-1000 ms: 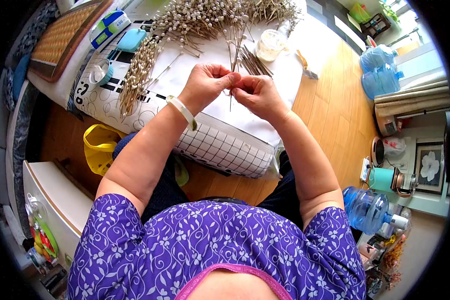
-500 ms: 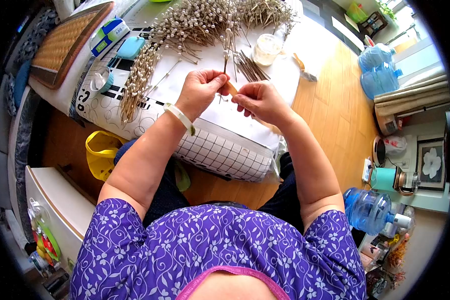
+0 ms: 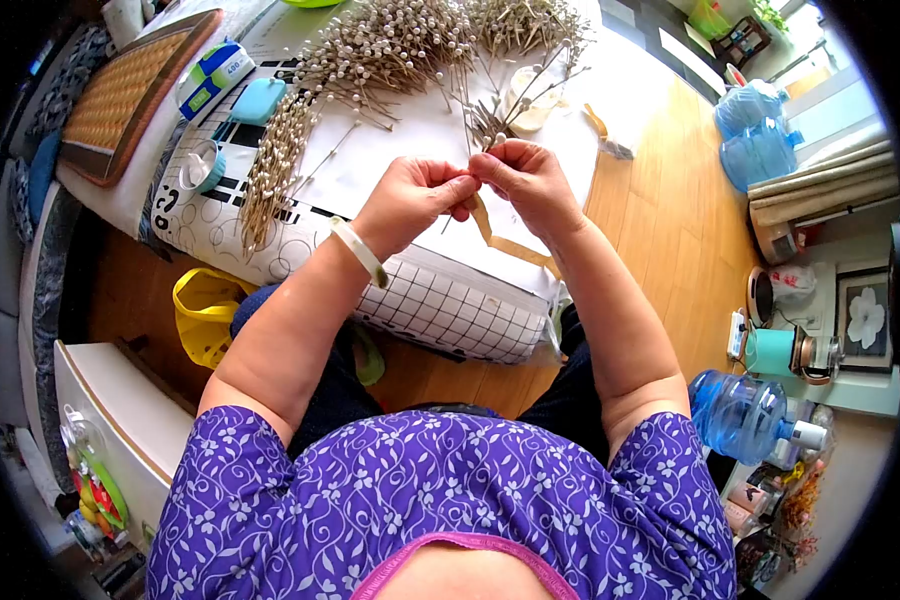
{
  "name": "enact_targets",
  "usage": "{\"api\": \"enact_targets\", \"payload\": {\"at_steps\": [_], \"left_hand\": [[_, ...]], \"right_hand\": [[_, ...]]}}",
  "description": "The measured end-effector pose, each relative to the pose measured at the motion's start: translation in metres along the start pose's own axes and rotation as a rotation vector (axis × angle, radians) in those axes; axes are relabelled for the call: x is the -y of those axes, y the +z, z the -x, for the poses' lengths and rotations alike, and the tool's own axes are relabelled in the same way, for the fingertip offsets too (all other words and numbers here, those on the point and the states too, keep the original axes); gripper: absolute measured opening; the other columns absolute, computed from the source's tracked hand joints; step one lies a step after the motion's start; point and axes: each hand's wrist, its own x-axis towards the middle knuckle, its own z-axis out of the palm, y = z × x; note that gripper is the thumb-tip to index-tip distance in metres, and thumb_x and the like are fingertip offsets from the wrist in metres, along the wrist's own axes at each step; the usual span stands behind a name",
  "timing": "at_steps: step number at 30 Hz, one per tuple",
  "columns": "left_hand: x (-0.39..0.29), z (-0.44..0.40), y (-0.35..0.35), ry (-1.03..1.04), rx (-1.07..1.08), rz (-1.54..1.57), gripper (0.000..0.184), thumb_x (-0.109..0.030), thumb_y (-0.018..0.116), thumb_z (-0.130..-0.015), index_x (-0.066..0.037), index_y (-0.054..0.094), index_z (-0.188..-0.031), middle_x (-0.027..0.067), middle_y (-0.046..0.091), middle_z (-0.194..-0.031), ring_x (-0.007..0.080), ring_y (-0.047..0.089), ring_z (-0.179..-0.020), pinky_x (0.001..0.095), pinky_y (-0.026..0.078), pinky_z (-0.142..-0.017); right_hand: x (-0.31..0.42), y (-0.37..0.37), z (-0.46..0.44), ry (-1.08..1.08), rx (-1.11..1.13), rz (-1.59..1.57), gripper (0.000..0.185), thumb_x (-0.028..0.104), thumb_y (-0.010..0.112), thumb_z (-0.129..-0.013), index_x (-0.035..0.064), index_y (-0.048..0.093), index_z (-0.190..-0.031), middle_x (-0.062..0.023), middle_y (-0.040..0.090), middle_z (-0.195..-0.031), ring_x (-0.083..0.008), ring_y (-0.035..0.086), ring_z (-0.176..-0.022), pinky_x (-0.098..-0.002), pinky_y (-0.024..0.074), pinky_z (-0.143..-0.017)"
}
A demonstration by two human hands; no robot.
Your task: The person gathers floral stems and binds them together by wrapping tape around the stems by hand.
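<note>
My left hand (image 3: 417,201) is closed in a pinch, with its fingertips meeting those of my right hand (image 3: 532,188). Between them both hands grip the lower end of a budded stem (image 3: 522,103), whose thin branches fan upward and to the right. A strip of brown tape (image 3: 483,222) hangs from the fingers, bends, and trails right across the white table covering. Just beyond the hands lie cut brown sticks (image 3: 487,127), partly hidden by the stem. A tub with pale contents (image 3: 536,103) stands behind the branches.
Heaps of budded stems (image 3: 380,55) cover the far table, with another bundle (image 3: 275,165) to the left. Nearby are a blue box (image 3: 259,100), a tissue pack (image 3: 215,78) and a tape roll (image 3: 202,168). A yellow bag (image 3: 202,315) sits below the table.
My right hand has moved up against my left fingertips and now pinches the stem. The stem has tilted and its branches spread rightward. The tape now hangs loose below the hands.
</note>
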Motion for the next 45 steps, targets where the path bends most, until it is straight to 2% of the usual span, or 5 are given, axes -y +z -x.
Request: {"api": "enact_targets", "payload": {"at_steps": [12,23,31,37,45], "left_hand": [[-0.007,0.007,-0.011,-0.252,0.231,0.41,0.016,-0.015,0.054,-0.084,0.0,0.058,-0.087,0.0071,0.06,-0.078,0.0142,0.059,-0.069,0.0377,0.051,-0.075],[-0.023,0.043,0.001,0.047,0.084,0.182,0.01,-0.007,0.059,-0.079,0.003,0.06,-0.082,0.0077,0.06,-0.068,0.0121,0.055,-0.059,0.0234,0.047,-0.057],[-0.032,0.059,-0.003,0.093,0.101,0.254,0.007,-0.004,0.056,-0.081,0.003,0.059,-0.082,0.0042,0.059,-0.069,0.0085,0.054,-0.06,0.0216,0.045,-0.057],[-0.037,0.064,-0.016,0.156,0.124,0.332,0.008,-0.004,0.057,-0.081,0.003,0.059,-0.083,0.0047,0.06,-0.069,0.0087,0.054,-0.06,0.0215,0.046,-0.057],[-0.04,0.065,-0.015,0.157,0.141,0.301,0.008,-0.004,0.057,-0.081,0.004,0.058,-0.082,0.0068,0.06,-0.07,0.0096,0.055,-0.061,0.0223,0.047,-0.059]], "right_hand": [[-0.002,-0.002,0.001,0.004,0.161,-0.196,0.015,0.015,0.058,-0.081,-0.0001,0.059,-0.081,-0.0027,0.056,-0.068,-0.0059,0.045,-0.057,-0.0189,0.0359,-0.051],[0.004,-0.007,-0.016,0.134,0.224,-0.327,0.026,0.017,0.057,-0.082,-0.0035,0.057,-0.097,-0.0093,0.059,-0.076,-0.0116,0.053,-0.059,-0.0213,0.0421,-0.052],[-0.018,0.073,-0.119,-0.153,-0.123,0.955,0.022,0.026,0.063,-0.074,0.0045,0.065,-0.079,-0.0109,0.064,-0.076,-0.0208,0.061,-0.065,-0.0293,0.0476,-0.06],[-0.026,0.098,-0.172,-0.181,-0.076,1.362,0.02,0.025,0.062,-0.064,0.0078,0.065,-0.074,-0.0133,0.062,-0.079,-0.0292,0.059,-0.078,-0.0359,0.0462,-0.074],[0.022,0.072,-0.172,0.058,0.024,0.437,0.013,0.009,0.06,-0.074,-0.0036,0.062,-0.075,-0.0046,0.058,-0.06,-0.0079,0.047,-0.046,-0.0206,0.0376,-0.043]]}}
